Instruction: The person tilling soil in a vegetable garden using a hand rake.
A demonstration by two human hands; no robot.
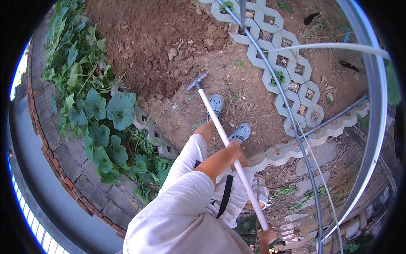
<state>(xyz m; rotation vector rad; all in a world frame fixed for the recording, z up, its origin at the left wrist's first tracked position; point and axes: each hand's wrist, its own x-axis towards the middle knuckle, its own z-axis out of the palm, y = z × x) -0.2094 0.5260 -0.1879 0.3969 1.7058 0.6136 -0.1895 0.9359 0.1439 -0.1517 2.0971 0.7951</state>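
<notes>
A long-handled garden tool with a pale shaft (219, 125) runs diagonally past my legs. Its T-shaped metal head (197, 82) is on or just above the bare soil; whether it is a rake or a hoe I cannot tell. Around the middle of the shaft, my left hand (235, 150) is closed, near my left-to-right crossing forearm. My right hand (268, 235) grips the shaft's end at lower right. Just beyond my grey clogs (215, 104), loosened reddish-brown soil (152, 41) meets flatter, trodden ground (219, 70).
Broad-leaved vines (95, 108) spread over hollow blocks (155, 135) on the left, beside a brick-edged wall (66, 162). Octagonal concrete pavers (266, 57) line the right. Over them pass a metal pipe (279, 82) and a curved pale rod (326, 46). A zigzag block edge (285, 157) lies behind.
</notes>
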